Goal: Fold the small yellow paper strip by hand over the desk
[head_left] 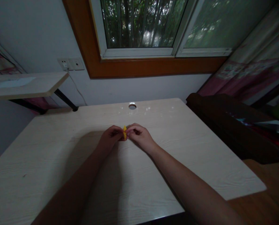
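A small folded piece of yellow paper (124,132) is pinched between both my hands above the middle of a pale wooden desk (60,156). My left hand (111,136) grips it from the left with curled fingers. My right hand (139,136) grips it from the right, fingertips pressed together on the paper. Most of the paper is hidden by my fingers; only a narrow upright strip shows.
The desk has a round cable hole (132,106) near its far edge. A raised side shelf (24,84) stands at the left. A wall socket (70,64) and a window (139,28) are behind. A dark wooden bed frame (223,122) lies to the right.
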A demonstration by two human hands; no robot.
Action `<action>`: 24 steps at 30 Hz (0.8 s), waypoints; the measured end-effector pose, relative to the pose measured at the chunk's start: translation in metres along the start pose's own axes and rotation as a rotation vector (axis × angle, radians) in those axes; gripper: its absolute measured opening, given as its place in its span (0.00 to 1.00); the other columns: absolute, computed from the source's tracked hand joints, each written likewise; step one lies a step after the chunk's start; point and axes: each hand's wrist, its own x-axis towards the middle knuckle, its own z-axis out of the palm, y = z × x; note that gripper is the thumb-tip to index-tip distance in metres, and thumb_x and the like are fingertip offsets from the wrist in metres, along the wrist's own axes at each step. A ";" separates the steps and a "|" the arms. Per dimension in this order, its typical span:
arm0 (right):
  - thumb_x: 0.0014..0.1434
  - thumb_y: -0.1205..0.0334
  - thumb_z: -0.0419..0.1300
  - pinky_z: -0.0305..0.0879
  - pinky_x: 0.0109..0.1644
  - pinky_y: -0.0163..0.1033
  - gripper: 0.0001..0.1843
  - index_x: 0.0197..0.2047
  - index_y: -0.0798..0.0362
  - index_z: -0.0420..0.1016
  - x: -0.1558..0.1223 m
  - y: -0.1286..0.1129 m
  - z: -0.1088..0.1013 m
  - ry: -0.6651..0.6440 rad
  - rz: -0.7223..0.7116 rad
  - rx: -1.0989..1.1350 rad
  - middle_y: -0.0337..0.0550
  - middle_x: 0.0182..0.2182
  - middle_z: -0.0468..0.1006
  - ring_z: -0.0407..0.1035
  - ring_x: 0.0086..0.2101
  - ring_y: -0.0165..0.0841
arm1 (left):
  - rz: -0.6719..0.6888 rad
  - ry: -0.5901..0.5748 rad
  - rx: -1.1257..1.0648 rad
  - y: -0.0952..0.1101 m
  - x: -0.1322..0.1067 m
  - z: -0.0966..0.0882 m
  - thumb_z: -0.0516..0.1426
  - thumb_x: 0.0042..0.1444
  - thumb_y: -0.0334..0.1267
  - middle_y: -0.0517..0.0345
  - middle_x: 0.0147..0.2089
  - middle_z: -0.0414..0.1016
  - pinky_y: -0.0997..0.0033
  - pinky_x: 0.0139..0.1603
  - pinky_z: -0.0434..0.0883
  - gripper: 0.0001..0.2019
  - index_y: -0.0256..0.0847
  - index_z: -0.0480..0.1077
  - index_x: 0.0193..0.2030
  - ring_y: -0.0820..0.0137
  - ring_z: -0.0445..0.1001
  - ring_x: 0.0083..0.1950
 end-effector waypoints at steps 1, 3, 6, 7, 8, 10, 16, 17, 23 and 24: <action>0.52 0.63 0.65 0.68 0.39 0.37 0.05 0.35 0.51 0.80 0.000 0.000 0.000 0.002 -0.012 -0.034 0.41 0.35 0.75 0.71 0.33 0.30 | -0.010 -0.007 -0.019 0.000 0.000 0.000 0.65 0.50 0.38 0.59 0.33 0.79 0.67 0.40 0.77 0.09 0.39 0.71 0.36 0.69 0.79 0.34; 0.53 0.63 0.65 0.67 0.39 0.37 0.05 0.35 0.50 0.80 -0.001 0.000 -0.001 0.005 -0.025 -0.086 0.41 0.35 0.75 0.70 0.34 0.30 | -0.025 -0.016 -0.049 0.001 0.000 -0.001 0.64 0.52 0.40 0.58 0.34 0.79 0.67 0.41 0.77 0.09 0.39 0.72 0.37 0.69 0.79 0.35; 0.55 0.62 0.64 0.67 0.39 0.37 0.05 0.36 0.50 0.80 -0.001 0.001 -0.002 -0.003 -0.029 -0.118 0.42 0.36 0.75 0.70 0.34 0.30 | -0.052 -0.011 -0.035 0.002 0.000 -0.001 0.62 0.54 0.44 0.56 0.34 0.79 0.65 0.41 0.77 0.11 0.38 0.72 0.36 0.68 0.79 0.35; 0.55 0.62 0.64 0.67 0.39 0.37 0.05 0.36 0.50 0.80 -0.001 0.002 -0.003 -0.005 -0.031 -0.125 0.42 0.36 0.75 0.70 0.34 0.30 | -0.063 -0.006 -0.018 0.003 0.000 -0.001 0.62 0.54 0.45 0.56 0.34 0.79 0.65 0.41 0.77 0.12 0.38 0.71 0.36 0.67 0.79 0.35; 0.55 0.61 0.64 0.67 0.39 0.37 0.05 0.36 0.50 0.80 -0.001 0.002 -0.003 -0.007 -0.032 -0.134 0.42 0.36 0.75 0.70 0.34 0.31 | -0.069 -0.001 -0.003 0.003 0.001 -0.001 0.62 0.53 0.46 0.56 0.34 0.79 0.64 0.41 0.77 0.12 0.38 0.71 0.36 0.67 0.79 0.35; 0.54 0.61 0.64 0.66 0.39 0.37 0.05 0.36 0.50 0.80 -0.001 0.003 -0.003 -0.003 -0.035 -0.148 0.42 0.36 0.75 0.70 0.34 0.31 | -0.070 0.013 0.010 0.003 0.001 0.000 0.63 0.52 0.45 0.56 0.34 0.79 0.65 0.41 0.77 0.13 0.38 0.71 0.36 0.68 0.79 0.35; 0.54 0.63 0.64 0.64 0.37 0.36 0.05 0.36 0.51 0.80 -0.001 0.004 -0.004 0.002 -0.045 -0.162 0.41 0.35 0.75 0.68 0.32 0.29 | -0.070 0.035 0.014 -0.001 0.005 0.000 0.66 0.49 0.42 0.60 0.31 0.78 0.67 0.40 0.77 0.12 0.39 0.71 0.35 0.71 0.78 0.33; 0.54 0.63 0.64 0.64 0.37 0.36 0.06 0.36 0.51 0.80 -0.001 0.004 -0.004 0.003 -0.046 -0.163 0.41 0.35 0.75 0.68 0.32 0.29 | -0.066 0.039 0.022 -0.001 0.005 0.000 0.66 0.48 0.42 0.60 0.31 0.78 0.67 0.40 0.77 0.12 0.39 0.71 0.35 0.71 0.78 0.33; 0.54 0.62 0.63 0.64 0.35 0.35 0.07 0.37 0.53 0.78 0.000 0.005 -0.002 0.013 0.053 -0.102 0.39 0.30 0.75 0.68 0.28 0.28 | -0.027 0.059 0.104 -0.001 0.004 0.001 0.66 0.49 0.42 0.60 0.32 0.78 0.67 0.40 0.78 0.12 0.39 0.70 0.35 0.71 0.78 0.33; 0.54 0.61 0.63 0.64 0.35 0.35 0.08 0.38 0.53 0.78 0.000 0.005 -0.002 0.017 0.087 -0.072 0.39 0.28 0.75 0.69 0.28 0.29 | -0.017 0.067 0.114 -0.002 0.004 0.001 0.65 0.49 0.43 0.60 0.32 0.77 0.67 0.40 0.78 0.13 0.39 0.70 0.35 0.71 0.78 0.34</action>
